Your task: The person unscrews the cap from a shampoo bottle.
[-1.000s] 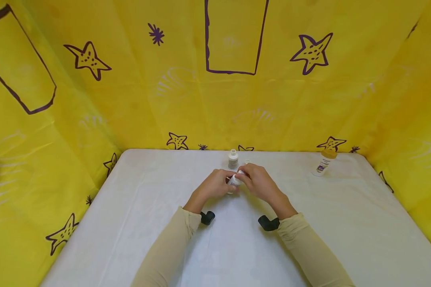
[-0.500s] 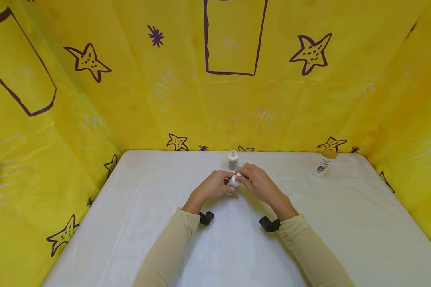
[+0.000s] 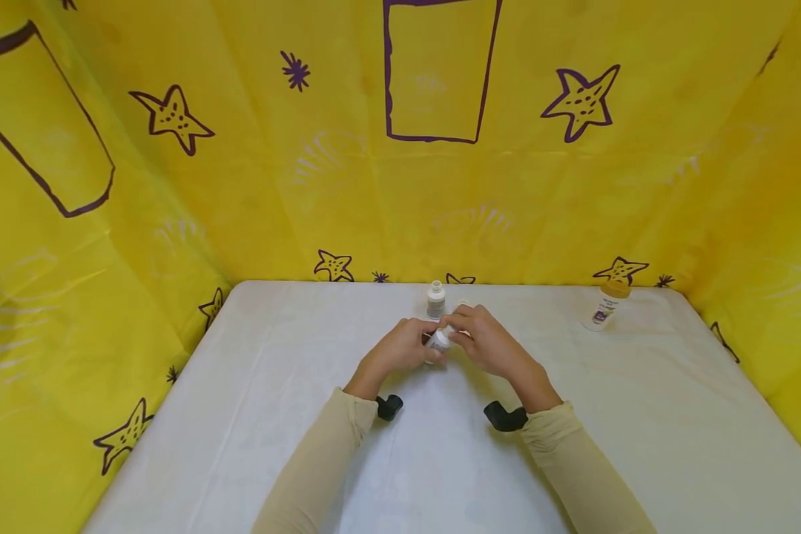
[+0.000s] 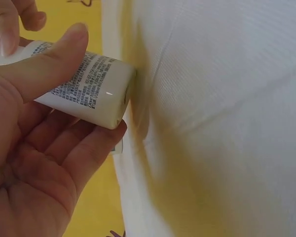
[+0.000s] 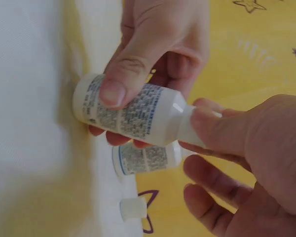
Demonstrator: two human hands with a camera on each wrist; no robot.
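Over the middle of the white table (image 3: 254, 415), my left hand (image 3: 410, 345) grips a small white bottle (image 3: 437, 340) with printed text, lying tilted. In the left wrist view the thumb lies across the small white bottle (image 4: 84, 86) and the fingers curl under it. My right hand (image 3: 470, 334) pinches the bottle's white cap end (image 5: 192, 126) between thumb and fingers. A second small bottle (image 3: 436, 299) stands just behind the hands, its neck uncapped in the right wrist view, where the second bottle (image 5: 148, 158) has a loose white cap (image 5: 133, 208) beside it.
A white bottle with a yellow cap (image 3: 604, 305) stands at the table's back right. Yellow sheeting with purple stars (image 3: 173, 119) walls the table on the back and both sides. Black wrist camera mounts (image 3: 505, 417) sit under both sleeves.
Both hands stay on the small bottle in nearly the same place. The head view has shifted slightly.
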